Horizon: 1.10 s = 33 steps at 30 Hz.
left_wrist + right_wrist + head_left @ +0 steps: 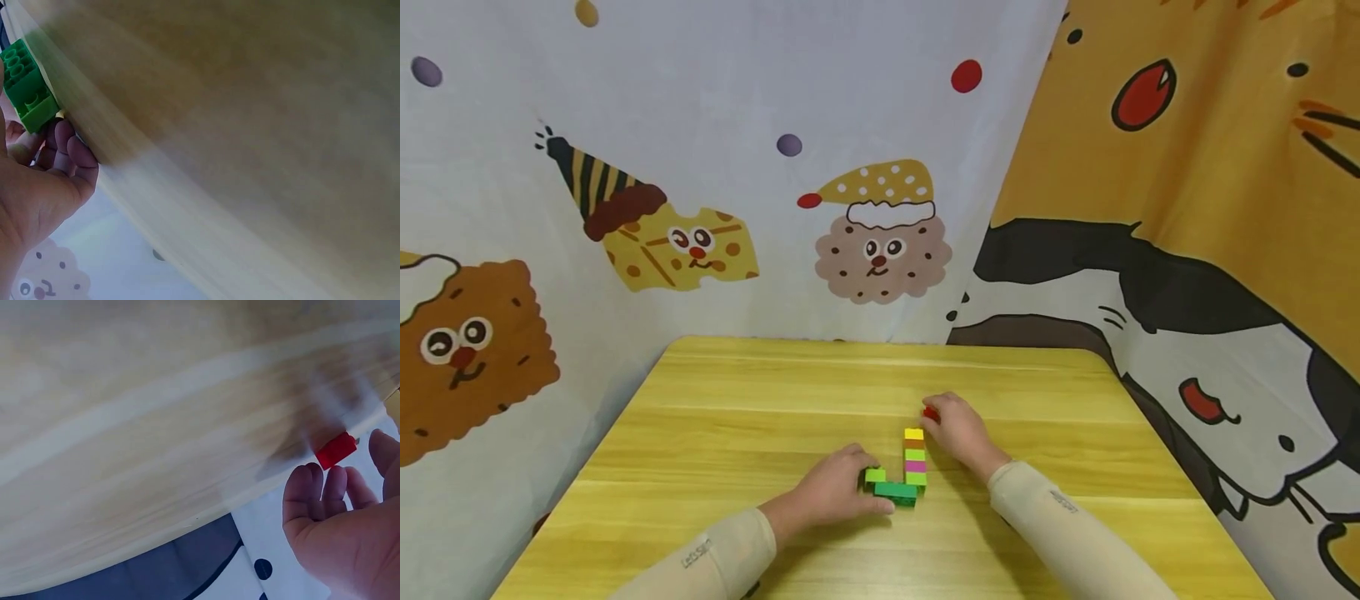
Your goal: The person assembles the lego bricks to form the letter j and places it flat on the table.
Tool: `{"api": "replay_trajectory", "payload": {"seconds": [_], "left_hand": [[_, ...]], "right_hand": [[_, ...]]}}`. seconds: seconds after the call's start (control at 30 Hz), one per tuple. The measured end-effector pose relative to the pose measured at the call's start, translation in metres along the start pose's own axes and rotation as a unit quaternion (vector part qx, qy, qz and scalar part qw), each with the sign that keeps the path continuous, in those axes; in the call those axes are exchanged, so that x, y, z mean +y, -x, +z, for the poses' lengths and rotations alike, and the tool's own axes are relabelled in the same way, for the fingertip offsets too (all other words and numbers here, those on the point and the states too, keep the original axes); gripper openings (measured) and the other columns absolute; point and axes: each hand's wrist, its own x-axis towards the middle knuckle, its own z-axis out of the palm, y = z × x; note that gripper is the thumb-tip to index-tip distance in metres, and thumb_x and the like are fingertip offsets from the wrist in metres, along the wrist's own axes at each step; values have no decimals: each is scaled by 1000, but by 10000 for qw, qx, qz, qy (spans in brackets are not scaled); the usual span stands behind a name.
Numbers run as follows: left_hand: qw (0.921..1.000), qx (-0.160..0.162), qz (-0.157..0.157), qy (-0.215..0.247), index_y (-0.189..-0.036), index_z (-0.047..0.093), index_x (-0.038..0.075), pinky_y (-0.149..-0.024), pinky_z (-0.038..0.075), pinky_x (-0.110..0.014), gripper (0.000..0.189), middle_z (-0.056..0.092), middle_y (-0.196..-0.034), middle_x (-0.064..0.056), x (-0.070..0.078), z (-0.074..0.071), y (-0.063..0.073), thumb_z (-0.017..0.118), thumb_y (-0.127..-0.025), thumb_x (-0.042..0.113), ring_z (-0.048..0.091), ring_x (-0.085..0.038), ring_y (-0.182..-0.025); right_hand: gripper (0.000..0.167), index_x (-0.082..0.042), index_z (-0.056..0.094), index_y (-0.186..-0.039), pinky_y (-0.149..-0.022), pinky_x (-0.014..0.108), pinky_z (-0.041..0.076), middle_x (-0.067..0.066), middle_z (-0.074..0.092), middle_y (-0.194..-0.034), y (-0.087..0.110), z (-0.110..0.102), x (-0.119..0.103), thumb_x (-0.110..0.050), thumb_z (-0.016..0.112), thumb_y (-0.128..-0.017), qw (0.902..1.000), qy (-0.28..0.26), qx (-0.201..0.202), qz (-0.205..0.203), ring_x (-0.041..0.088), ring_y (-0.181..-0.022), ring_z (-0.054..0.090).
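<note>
A joined structure of toy building bricks stands on the table, with a dark green brick (895, 492) at its front and a lime brick (876, 476) at its left end. From its right end, a column runs through lime, a magenta brick (915, 467) and orange to a yellow brick (913, 434). My left hand (835, 490) holds the left end, its thumb by the dark green brick and its fingers behind the lime one. Beyond the yellow brick, a red brick (336, 450) is pinched at the fingertips of my right hand (961, 429), partly hidden by the fingers.
The wooden table (737, 392) has rounded far corners. Behind it hangs a white curtain (737, 125) printed with cartoon snacks, and at the right an orange curtain (1075, 167) with cartoon animals.
</note>
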Motion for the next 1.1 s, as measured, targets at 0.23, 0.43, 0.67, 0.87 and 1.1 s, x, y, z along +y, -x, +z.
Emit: {"api": "replay_trajectory", "payload": {"seconds": [0.23,0.43,0.67,0.87,1.1], "left_hand": [[10000,16,48,-33,-131,73,7,-88,58,-32,77,70,-116,-1,0,0,0,84,-83,66,60,-7,-94],[10000,22,53,-71,-132,72,7,-90,59,-34,75,70,-117,-2,-1,0,1,84,-84,64,63,-9,-98],[10000,7,-19,-75,-132,72,8,-92,59,-36,75,69,-119,-2,-1,0,2,84,-84,63,64,-10,-100],[10000,-20,-11,-26,-133,72,7,-93,59,-37,75,69,-119,-3,-1,-1,3,84,-84,64,64,-11,-101],[10000,-32,-41,-38,-135,71,8,-97,60,-39,76,69,-123,-4,-2,-1,2,82,-85,64,66,-14,-105]], "right_hand": [[33,-2,75,-123,-97,48,61,19,70,-121,-3,2,1,-20,82,-96,9997,93,1,204,32,-107,71],[29,0,73,-125,-102,50,59,20,72,-124,-4,2,2,-8,77,-97,9995,-129,-4,274,35,-114,71],[32,1,68,-133,-102,51,59,17,77,-120,-6,-2,4,-7,70,-102,9963,-742,-57,425,34,-113,74],[30,-1,70,-132,-104,51,58,16,78,-122,-6,-2,10,-10,70,-103,9954,-835,-173,436,33,-116,73],[39,-4,71,-132,-99,48,60,12,77,-121,-4,-3,17,-13,81,-95,9962,-740,-303,340,27,-108,72]]}}
